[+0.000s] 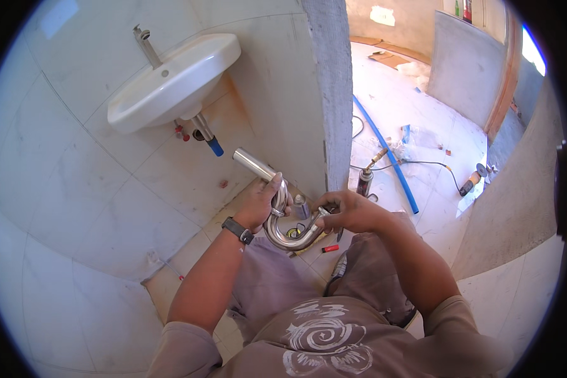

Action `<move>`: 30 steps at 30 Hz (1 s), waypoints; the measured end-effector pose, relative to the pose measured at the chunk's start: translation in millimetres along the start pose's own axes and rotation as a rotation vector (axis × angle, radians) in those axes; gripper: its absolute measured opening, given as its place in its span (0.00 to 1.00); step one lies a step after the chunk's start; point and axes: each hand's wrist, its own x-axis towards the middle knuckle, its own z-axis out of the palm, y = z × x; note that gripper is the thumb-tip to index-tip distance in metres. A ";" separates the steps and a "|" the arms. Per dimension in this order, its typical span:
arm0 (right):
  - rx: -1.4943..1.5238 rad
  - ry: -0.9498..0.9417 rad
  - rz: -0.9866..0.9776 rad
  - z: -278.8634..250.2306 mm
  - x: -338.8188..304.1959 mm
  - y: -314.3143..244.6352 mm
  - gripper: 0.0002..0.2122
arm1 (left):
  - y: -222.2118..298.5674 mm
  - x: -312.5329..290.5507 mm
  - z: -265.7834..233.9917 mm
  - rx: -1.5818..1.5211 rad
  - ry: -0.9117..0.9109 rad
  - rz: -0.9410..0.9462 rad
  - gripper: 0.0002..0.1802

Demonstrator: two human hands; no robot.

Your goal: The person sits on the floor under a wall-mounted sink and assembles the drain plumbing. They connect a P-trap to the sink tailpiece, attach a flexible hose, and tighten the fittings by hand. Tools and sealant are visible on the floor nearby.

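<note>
A shiny chrome sink trap (pixel 274 232), bent like a hook, is held in front of me between both hands. My left hand (pixel 262 203) wraps round its upper part, just below the straight pipe end that points up and left. At the other end, the fingers of my right hand (pixel 346 211) close on the collar of the short arm. Up and to the left, a white wall-hung basin (pixel 176 82) has a metal drain tailpiece with a blue end (pixel 215 147). That tailpiece stands apart from the trap.
On the floor lie a red lighter (pixel 330 249), a small can (pixel 301 206) and a roll of tape (pixel 293 232). Beyond the wall edge (pixel 334 94) are a torch canister (pixel 364 181), a long blue pipe (pixel 390 157) and an angle grinder (pixel 472 181) with its cord.
</note>
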 end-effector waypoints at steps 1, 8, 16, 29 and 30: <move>-0.017 0.008 0.058 5.5 2.6 -2.5 0.25 | -3.3 -1.8 -2.2 0.031 0.051 -0.032 0.24; -0.039 -0.082 0.018 27.8 37.3 -9.2 0.23 | -48.6 -10.7 -37.5 0.574 0.177 -0.047 0.30; 0.148 -0.211 0.180 43.6 90.7 12.4 0.21 | -65.6 8.9 -75.8 0.789 0.098 -0.162 0.35; 0.276 -0.066 0.305 39.6 158.1 75.7 0.16 | -66.3 49.2 -91.3 0.897 -0.319 -0.157 0.29; 0.255 -0.063 0.317 41.3 160.4 85.1 0.15 | -69.3 53.0 -92.2 0.878 -0.345 -0.188 0.30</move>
